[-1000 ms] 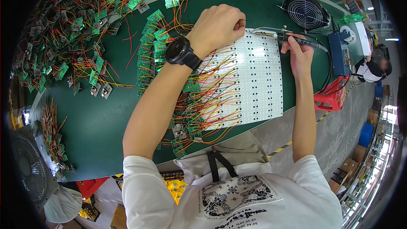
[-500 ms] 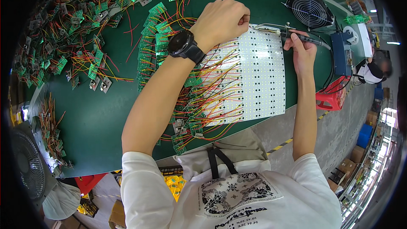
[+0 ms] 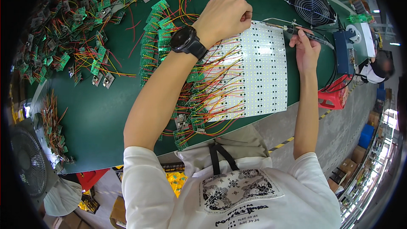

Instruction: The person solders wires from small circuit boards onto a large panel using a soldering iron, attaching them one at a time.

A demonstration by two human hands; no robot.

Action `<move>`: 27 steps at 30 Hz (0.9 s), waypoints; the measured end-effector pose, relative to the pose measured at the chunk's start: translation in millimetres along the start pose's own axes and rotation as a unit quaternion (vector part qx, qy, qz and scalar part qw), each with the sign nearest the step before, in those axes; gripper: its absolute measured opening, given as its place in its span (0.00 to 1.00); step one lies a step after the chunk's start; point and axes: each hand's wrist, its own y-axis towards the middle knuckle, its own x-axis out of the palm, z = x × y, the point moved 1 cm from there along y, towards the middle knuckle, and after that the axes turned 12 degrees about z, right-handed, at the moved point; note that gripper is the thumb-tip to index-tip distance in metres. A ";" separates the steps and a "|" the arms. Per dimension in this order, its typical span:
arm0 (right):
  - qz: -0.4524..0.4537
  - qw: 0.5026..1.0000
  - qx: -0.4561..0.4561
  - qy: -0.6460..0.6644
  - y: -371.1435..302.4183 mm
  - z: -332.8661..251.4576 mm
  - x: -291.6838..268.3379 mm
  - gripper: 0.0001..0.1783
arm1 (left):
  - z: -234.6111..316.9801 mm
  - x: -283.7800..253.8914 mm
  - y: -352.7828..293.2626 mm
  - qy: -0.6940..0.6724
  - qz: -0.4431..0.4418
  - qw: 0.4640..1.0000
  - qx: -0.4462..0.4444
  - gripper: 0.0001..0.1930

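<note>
My left hand (image 3: 225, 16), with a black watch (image 3: 185, 39) on its wrist, is closed over the far left part of a white LED panel (image 3: 265, 72). Whatever its curled fingers hold is hidden beneath them. Red, yellow and black wires (image 3: 224, 68) run across the panel's left part from rows of small green circuit boards (image 3: 163, 38). In my right hand (image 3: 306, 53) is a soldering iron (image 3: 293, 30) with a thin curved feed tube. Its tip points left, near the panel's far edge, close to my left fingers; contact cannot be made out.
A heap of wired circuit boards (image 3: 63, 29) covers the far left. Beyond my right hand stand a black fan (image 3: 311, 8) and a blue box (image 3: 343, 53) with cables. A red stool (image 3: 333, 97) is beside the table; another person (image 3: 375, 71) sits farther right.
My right hand and the soldering iron have shifted slightly right, drawing the tip back from my left fingers. My left hand stays closed at nearly the same place on the panel.
</note>
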 end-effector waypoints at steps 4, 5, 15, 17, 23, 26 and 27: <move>0.009 1.000 0.011 0.010 2.1 5.6 2.7 0.10 | 0.5 -5.8 -1.8 0.017 -0.004 1.000 -0.012 0.08; 0.001 1.000 0.010 0.019 1.7 5.0 4.0 0.10 | 2.5 -7.0 -1.7 0.017 -0.006 1.000 -0.006 0.07; 0.008 1.000 0.015 0.026 2.3 5.4 0.6 0.10 | 69.0 -80.0 24.3 0.041 0.141 0.985 0.087 0.15; 0.022 0.999 0.021 0.035 3.6 4.4 0.9 0.10 | 83.7 -98.7 22.2 0.061 0.171 0.978 0.100 0.13; 0.016 0.999 0.017 0.047 9.8 4.7 -4.3 0.10 | 76.3 -148.9 -6.1 0.105 0.185 0.977 0.003 0.12; 0.013 0.998 0.020 0.056 9.5 2.6 -3.2 0.10 | 53.3 -184.2 -44.1 0.321 0.168 0.924 -0.126 0.12; 0.011 0.998 0.019 0.056 9.4 1.0 -2.2 0.10 | 37.5 -195.0 -61.9 0.392 0.145 0.893 -0.165 0.12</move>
